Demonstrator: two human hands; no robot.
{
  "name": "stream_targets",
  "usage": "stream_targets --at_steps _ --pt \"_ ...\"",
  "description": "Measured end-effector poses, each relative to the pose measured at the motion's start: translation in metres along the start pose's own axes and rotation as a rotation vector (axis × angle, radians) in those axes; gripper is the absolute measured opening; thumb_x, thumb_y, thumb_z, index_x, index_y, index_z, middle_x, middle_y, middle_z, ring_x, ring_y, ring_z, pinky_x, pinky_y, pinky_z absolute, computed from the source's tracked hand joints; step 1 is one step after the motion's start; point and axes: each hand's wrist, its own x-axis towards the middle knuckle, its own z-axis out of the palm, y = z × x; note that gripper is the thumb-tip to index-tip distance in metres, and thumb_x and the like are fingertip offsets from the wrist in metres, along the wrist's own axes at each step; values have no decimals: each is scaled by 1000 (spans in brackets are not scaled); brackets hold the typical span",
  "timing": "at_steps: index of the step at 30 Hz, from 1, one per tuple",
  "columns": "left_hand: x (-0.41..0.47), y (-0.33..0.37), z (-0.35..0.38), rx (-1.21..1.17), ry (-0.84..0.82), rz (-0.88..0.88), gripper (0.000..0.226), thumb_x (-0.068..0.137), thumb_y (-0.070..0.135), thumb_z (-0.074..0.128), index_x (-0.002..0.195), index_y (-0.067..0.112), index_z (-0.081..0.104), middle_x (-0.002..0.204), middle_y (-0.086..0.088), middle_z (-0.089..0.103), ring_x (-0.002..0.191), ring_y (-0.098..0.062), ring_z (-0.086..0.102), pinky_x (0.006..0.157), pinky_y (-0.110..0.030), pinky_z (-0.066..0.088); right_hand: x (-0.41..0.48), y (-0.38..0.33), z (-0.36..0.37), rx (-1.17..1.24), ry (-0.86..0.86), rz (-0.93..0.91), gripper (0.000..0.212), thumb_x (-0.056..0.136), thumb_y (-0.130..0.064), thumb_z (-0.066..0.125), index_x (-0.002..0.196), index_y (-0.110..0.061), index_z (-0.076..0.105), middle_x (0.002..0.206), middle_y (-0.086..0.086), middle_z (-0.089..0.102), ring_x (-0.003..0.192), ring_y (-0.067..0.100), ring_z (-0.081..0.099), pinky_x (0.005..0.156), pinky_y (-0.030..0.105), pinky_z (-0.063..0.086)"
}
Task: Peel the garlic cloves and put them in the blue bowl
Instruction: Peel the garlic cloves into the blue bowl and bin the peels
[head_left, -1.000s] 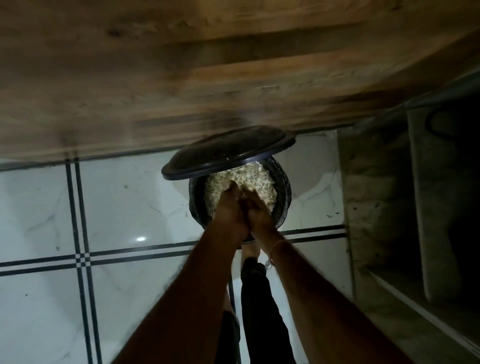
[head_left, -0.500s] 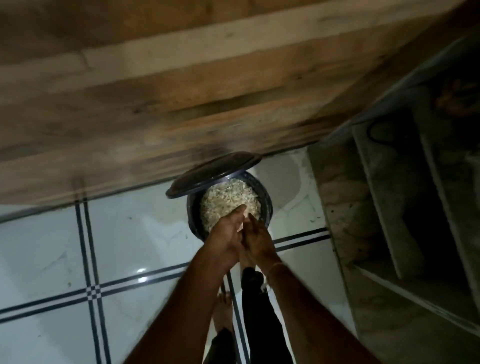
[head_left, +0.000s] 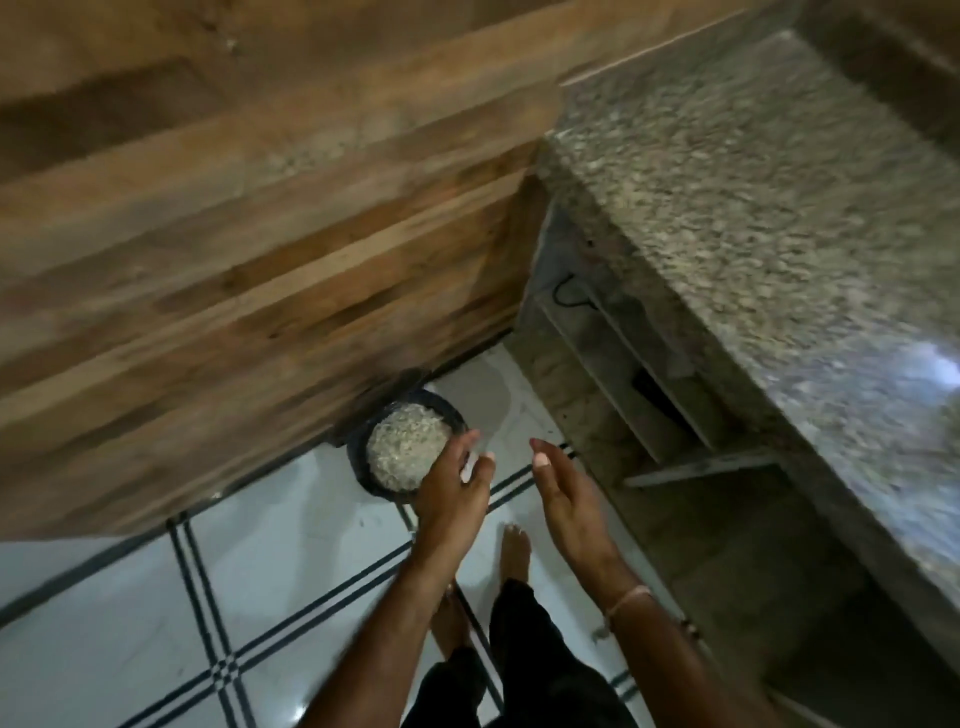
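Note:
A dark round bin (head_left: 457, 415) stands on the tiled floor, filled with pale garlic skins (head_left: 408, 449). My left hand (head_left: 452, 483) hovers over the bin's near right rim, fingers straight and spread, holding nothing. My right hand (head_left: 558, 491) is apart from it to the right, palm facing left, fingers straight and empty. No blue bowl or whole garlic cloves appear in this view.
A wooden cabinet front (head_left: 260, 260) rises behind the bin. A speckled granite counter (head_left: 753, 208) runs along the right, with stone shelves (head_left: 649, 405) beneath it. White floor tiles with dark lines (head_left: 223, 649) lie below. My bare feet (head_left: 514, 551) stand near the bin.
My hands were pressed together over the bin; now they have parted and lifted. The view has risen and tilted, so the counter shows and the bin looks smaller.

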Motion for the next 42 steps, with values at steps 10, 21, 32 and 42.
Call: stream_targets --at_steps 10,21,32,42 --pt "-95 90 168 286 -260 387 36 103 33 62 140 30 61 144 6 60 133 -11 54 92 -14 38 -87 44 -196 -107 352 -105 31 108 -41 50 131 -27 65 124 -8 66 112 6 63 98 39 56" --pt "-160 138 408 352 -531 537 28 102 27 65 127 38 58 130 16 57 122 0 49 100 -22 40 -141 147 -412 -92 733 -11 31 108 -36 55 134 -25 66 130 -9 66 117 10 64 99 37 53" --pt "-105 170 525 675 -627 705 24 96 32 73 120 28 69 116 13 69 84 0 65 71 -26 52 -107 197 -499 -265 766 232 50 102 -33 66 148 -21 51 145 4 54 130 25 55 104 43 51" --pt "-69 164 562 865 -678 865 17 97 9 66 97 26 69 99 11 64 70 12 55 54 -13 32 -61 209 -534 -505 732 503 77 89 -38 79 155 -26 42 165 0 32 148 26 28 113 48 30"
